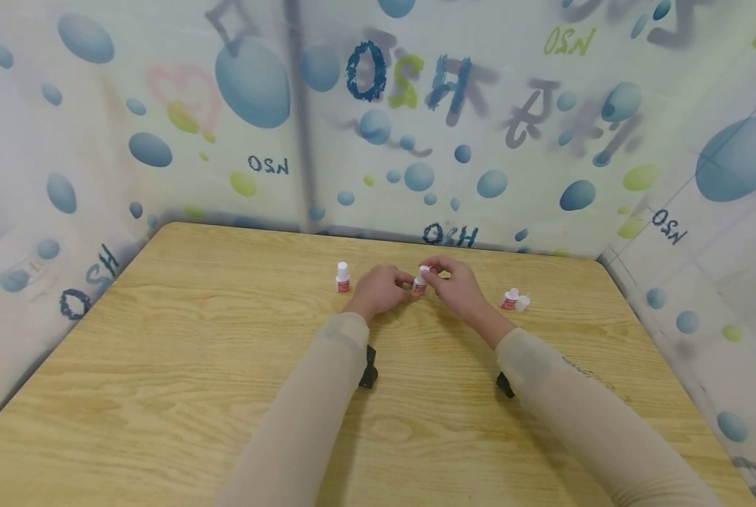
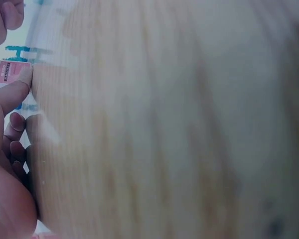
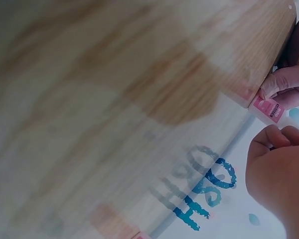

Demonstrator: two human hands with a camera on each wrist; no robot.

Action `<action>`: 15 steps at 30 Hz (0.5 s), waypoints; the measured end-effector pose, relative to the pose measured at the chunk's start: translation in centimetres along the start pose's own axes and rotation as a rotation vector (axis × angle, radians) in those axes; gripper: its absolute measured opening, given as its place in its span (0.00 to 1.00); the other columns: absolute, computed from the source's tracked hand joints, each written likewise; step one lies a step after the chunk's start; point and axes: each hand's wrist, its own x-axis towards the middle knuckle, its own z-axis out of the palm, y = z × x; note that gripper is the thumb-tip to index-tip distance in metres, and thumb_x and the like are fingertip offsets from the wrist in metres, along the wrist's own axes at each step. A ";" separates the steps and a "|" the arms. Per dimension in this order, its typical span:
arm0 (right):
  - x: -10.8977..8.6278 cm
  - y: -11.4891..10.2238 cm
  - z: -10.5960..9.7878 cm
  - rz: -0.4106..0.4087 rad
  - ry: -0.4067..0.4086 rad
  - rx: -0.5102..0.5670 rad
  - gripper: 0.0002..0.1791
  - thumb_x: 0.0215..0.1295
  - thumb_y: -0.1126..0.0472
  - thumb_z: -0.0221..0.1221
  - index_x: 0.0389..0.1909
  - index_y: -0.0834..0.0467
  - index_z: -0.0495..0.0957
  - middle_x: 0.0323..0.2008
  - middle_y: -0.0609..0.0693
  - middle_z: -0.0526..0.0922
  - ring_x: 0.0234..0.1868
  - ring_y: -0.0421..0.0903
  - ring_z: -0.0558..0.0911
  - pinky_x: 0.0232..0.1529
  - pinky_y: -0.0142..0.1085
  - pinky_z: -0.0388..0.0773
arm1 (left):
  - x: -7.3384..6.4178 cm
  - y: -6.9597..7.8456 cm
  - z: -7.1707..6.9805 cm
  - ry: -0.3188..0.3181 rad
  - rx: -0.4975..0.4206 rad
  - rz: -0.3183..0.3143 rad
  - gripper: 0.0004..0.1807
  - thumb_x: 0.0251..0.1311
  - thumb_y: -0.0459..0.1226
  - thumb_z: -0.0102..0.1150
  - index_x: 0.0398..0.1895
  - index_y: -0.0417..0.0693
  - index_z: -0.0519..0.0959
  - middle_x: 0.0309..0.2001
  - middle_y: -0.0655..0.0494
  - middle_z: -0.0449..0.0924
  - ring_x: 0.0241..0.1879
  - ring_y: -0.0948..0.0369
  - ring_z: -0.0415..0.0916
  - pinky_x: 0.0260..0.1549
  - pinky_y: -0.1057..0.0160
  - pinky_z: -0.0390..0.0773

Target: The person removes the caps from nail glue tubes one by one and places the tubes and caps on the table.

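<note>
A small white bottle (image 1: 419,286) with a red label stands on the table between both hands. My left hand (image 1: 383,290) grips it low down, the thumb lying against the label in the left wrist view. From the other side my right hand (image 1: 459,287) pinches the white cap (image 1: 424,270) at its top. In the right wrist view, the bottle (image 3: 268,109) shows between the left hand (image 3: 291,82) and the curled right hand (image 3: 274,164). Whether the cap is loose cannot be seen.
A similar bottle (image 1: 343,279) with a tall white cap stands left of my hands. To the right is another bottle (image 1: 509,300), a small white cap-like piece (image 1: 522,303) beside it. Behind the wooden table (image 1: 226,338) hangs a patterned curtain (image 1: 365,162).
</note>
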 end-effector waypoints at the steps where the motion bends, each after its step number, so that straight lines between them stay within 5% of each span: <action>1: 0.0 0.0 0.0 -0.007 -0.001 0.000 0.17 0.82 0.56 0.57 0.62 0.59 0.82 0.46 0.55 0.77 0.32 0.45 0.74 0.36 0.33 0.75 | 0.0 0.0 0.0 0.000 0.002 0.002 0.23 0.67 0.50 0.71 0.64 0.61 0.86 0.64 0.57 0.86 0.68 0.52 0.78 0.70 0.47 0.74; 15: 0.2 0.2 0.0 0.029 0.021 0.026 0.19 0.75 0.53 0.64 0.60 0.58 0.82 0.44 0.52 0.78 0.32 0.45 0.70 0.31 0.33 0.69 | -0.2 0.1 0.0 0.011 0.023 0.004 0.22 0.69 0.50 0.69 0.65 0.62 0.85 0.60 0.54 0.87 0.62 0.52 0.81 0.65 0.47 0.78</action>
